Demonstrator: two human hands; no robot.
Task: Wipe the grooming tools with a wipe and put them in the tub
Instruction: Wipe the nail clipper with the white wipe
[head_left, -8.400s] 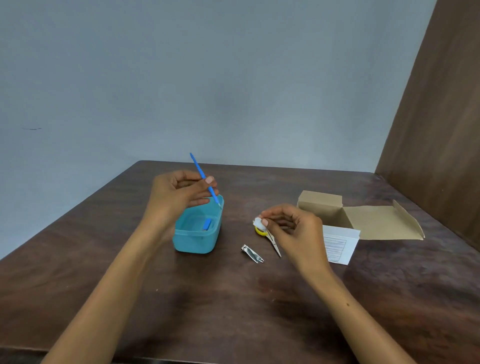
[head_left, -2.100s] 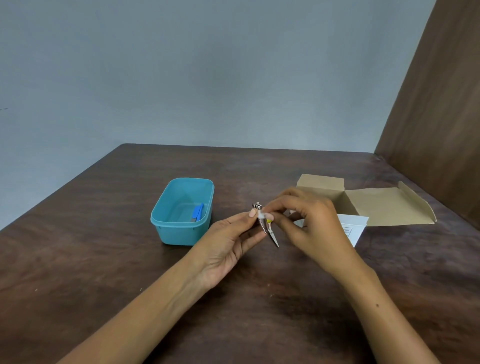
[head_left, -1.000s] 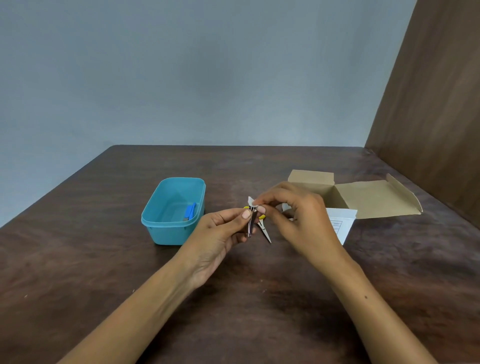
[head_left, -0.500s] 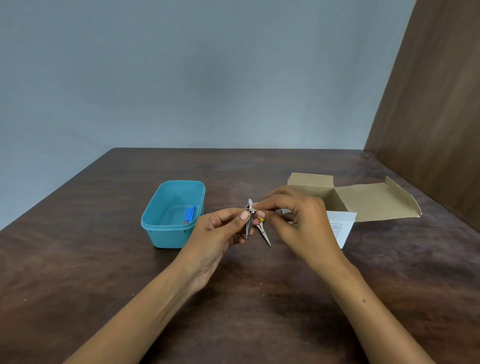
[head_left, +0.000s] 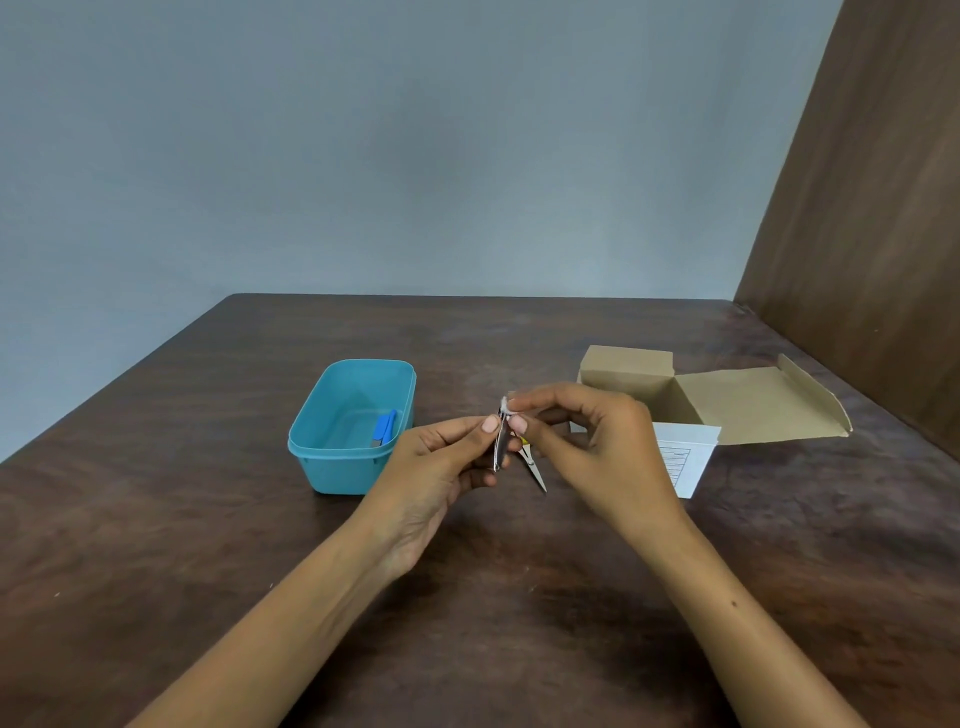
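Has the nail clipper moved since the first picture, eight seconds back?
Yes. The nail clipper was lying on the table right of the tub; now the left hand holds it above the table.

1. The light was soft and even, moderately bright, with no hard highlights on the wall (head_left: 415, 156).
2. Dim, diffuse shadows lay on the table (head_left: 156, 519) beneath both forearms and below the left hand (head_left: 436, 467) and the right hand (head_left: 597, 447), which points to light from overhead.
3. A faint pale sheen showed on the far part of the table.
4. The wall darkened slightly toward the upper corners.
5. Wide-angle distortion splayed the table's edges outward.
6. Focus was fair, though the small items between the fingers looked soft and hard to resolve.
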